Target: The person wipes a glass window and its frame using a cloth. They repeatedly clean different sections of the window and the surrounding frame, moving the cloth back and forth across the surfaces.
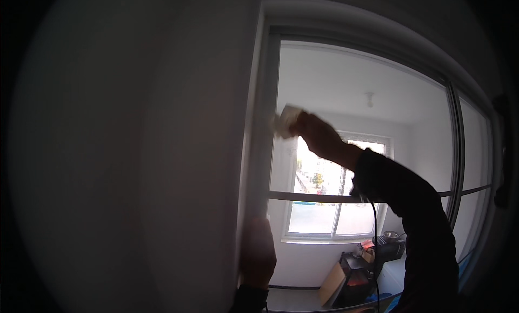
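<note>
My right hand [320,138] is raised in front of a glass sliding panel and grips a crumpled whitish cloth or paper wad [288,121]. The wad is blurred and lies by the left edge of the upper glass pane [324,77], beside the panel's grey upright frame [267,150]. Lower down, my left hand [257,248] is at the same upright frame. It is dark and blurred, its fingers are hidden, and I cannot tell whether it grips the frame. Dark sleeves cover both arms.
A dark crossbar [308,197] divides the panel, and a second panel [474,150] stands at right. A pale wall [182,150] fills the left. Beyond the glass are a window [332,219], a leaning brown board [332,282] and a metal bowl [391,234]. A thin black cord [376,248] hangs below my right sleeve.
</note>
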Available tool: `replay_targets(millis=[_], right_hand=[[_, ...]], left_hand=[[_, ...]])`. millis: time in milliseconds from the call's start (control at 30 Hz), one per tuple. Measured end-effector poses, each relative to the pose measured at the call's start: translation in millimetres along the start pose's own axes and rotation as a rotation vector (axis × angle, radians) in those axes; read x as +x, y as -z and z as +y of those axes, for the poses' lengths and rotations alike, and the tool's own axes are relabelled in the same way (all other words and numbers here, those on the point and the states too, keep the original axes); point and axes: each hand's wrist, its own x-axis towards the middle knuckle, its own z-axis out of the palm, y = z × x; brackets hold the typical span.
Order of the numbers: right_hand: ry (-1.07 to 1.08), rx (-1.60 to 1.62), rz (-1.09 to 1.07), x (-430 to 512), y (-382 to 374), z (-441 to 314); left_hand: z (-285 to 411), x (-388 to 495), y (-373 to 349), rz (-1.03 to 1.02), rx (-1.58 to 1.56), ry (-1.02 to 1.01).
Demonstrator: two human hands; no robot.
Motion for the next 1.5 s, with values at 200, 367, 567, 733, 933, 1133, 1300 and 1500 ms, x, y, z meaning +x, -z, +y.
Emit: replay_targets(millis=[200,367,567,733,933,1133,1300,1500], right_hand=[[-0.14,-0.133,0.201,107.5,11.4,92.9],[-0.348,-0.279,0.376,183.8,1.1,152.8],[-0.248,-0.403,0.204,228.8,7.9,178.2],[-0.39,-0.117,0.294,237.2,5.3,145.7],[-0.128,-0.314,0.14,182.3,5.4,94.3],[0.052,0.115,0.015,54.1,-29.8,-20.4],[0.345,0.206,-0.281,-34.5,-46.7,-108.3],[0.276,0.242,-0.318,-50.7,-46.9,-112.8]], left_hand=[[-2.4,-3.6,0.4,-0.005,0.145,-0.034],[-5.7,-7.2,2.6,-0.13,0.132,-0.014],[4.4,-2.5,4.2,-0.065,0.258,-0.038],[5.0,-2.4,7.8,-0.058,0.191,-0.01],[-0.1,-3.5,-1.1,-0.051,0.068,0.016],[2.6,-7.7,-8.0,-0.036,0.087,0.033],[-0.2,-9.0,-17.0,0.019,-0.055,0.041],[-3.3,-15.0,-24.1,-0.085,0.026,0.033]])
